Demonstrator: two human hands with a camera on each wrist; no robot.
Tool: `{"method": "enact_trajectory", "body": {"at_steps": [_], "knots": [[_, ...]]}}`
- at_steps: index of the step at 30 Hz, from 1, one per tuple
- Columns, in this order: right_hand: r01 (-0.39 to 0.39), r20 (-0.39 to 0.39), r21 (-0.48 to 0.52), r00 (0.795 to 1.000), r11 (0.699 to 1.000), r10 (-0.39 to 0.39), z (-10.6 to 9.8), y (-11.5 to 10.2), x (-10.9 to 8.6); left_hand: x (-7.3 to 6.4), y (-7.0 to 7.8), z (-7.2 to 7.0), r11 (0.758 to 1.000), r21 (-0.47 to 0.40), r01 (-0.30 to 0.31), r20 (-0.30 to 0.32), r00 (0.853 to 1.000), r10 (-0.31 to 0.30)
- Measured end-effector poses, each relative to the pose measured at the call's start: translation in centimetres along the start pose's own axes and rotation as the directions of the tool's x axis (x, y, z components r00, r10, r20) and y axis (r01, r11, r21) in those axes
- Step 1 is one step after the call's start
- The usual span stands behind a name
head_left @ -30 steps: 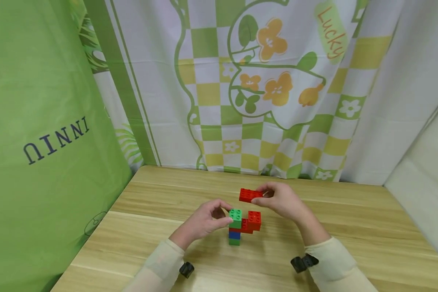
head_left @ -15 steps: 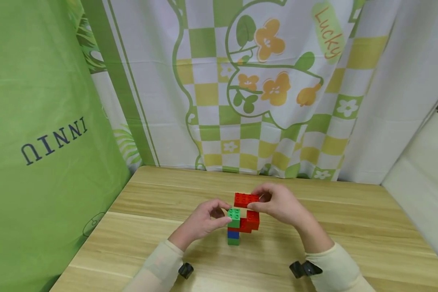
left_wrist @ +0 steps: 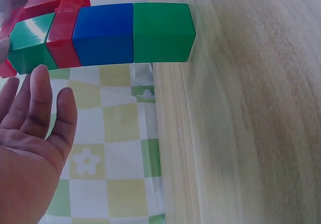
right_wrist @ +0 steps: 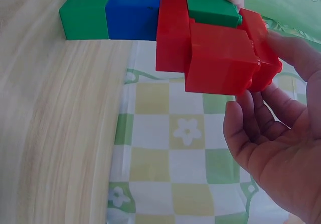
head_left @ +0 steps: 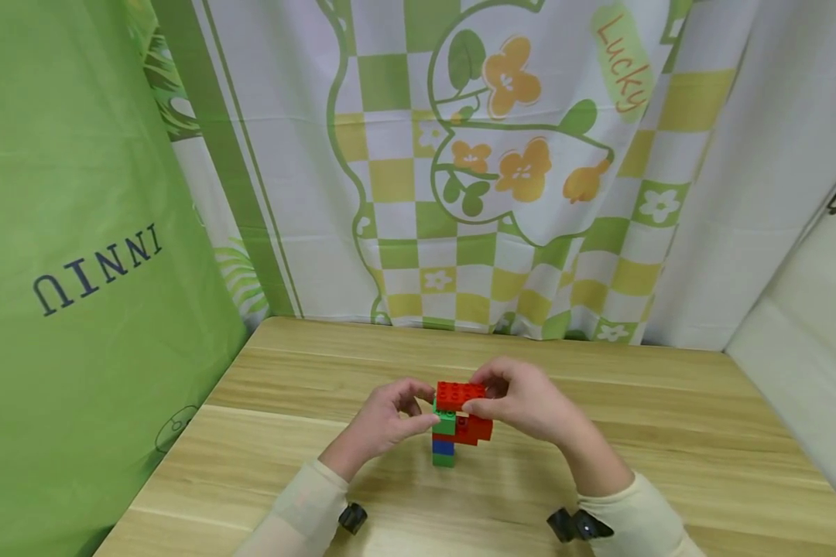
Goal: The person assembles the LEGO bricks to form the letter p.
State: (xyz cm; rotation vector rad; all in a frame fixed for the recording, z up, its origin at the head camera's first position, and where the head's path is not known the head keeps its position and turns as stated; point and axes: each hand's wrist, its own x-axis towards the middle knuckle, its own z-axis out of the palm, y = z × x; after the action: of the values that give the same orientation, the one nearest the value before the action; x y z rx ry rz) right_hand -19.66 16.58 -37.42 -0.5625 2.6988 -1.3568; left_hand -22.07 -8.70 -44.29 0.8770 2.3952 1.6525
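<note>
A small tower of toy building bricks stands upright on the table. Its base is a green brick [head_left: 443, 460] under a blue brick [head_left: 443, 447], with a long red brick [right_wrist: 170, 38] across them. On that red one sit an upper green brick [head_left: 445, 424] at the left and a square red brick [right_wrist: 219, 58] at the right. My left hand [head_left: 388, 418] pinches the upper green brick between thumb and forefinger. My right hand [head_left: 529, 401] grips the right end of another studded red brick [head_left: 454, 395], which lies across the tower's top, partly covering the green studs.
The wooden table [head_left: 669, 433] runs back to a patterned curtain [head_left: 418, 232]. A green cloth [head_left: 97, 387] hangs along the left side, and a white wall panel [head_left: 808, 309] borders the right. Both wrists wear black camera mounts [head_left: 352, 517].
My right hand has brought its red brick left and down, from behind the tower onto its top. The left hand keeps its pinch on the green brick, nearly still.
</note>
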Motion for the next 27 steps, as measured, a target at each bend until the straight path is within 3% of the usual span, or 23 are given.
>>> {"method": "enact_trajectory", "body": {"at_steps": [6,10,21,27], "knots": [[-0.003,0.006,-0.008,1.0,1.0,0.003,0.38,-0.13,-0.01,0.15,0.26,-0.13,0.998,0.039,-0.042,0.007,0.999,0.042],[-0.009,0.008,-0.01,1.0,1.0,0.009,0.46,-0.23,0.02,0.25,0.33,-0.26,0.991,0.083,-0.104,0.021,0.994,0.103],[0.007,-0.001,-0.037,1.0,0.999,-0.007,0.55,-0.41,-0.13,0.61,0.38,-0.4,0.938,0.189,-0.29,0.072,0.957,0.281],[0.005,0.01,-0.03,1.0,1.0,-0.004,0.75,-0.27,-0.29,0.37,0.54,-0.3,0.936,0.186,-0.299,0.084,0.954,0.288]]}}
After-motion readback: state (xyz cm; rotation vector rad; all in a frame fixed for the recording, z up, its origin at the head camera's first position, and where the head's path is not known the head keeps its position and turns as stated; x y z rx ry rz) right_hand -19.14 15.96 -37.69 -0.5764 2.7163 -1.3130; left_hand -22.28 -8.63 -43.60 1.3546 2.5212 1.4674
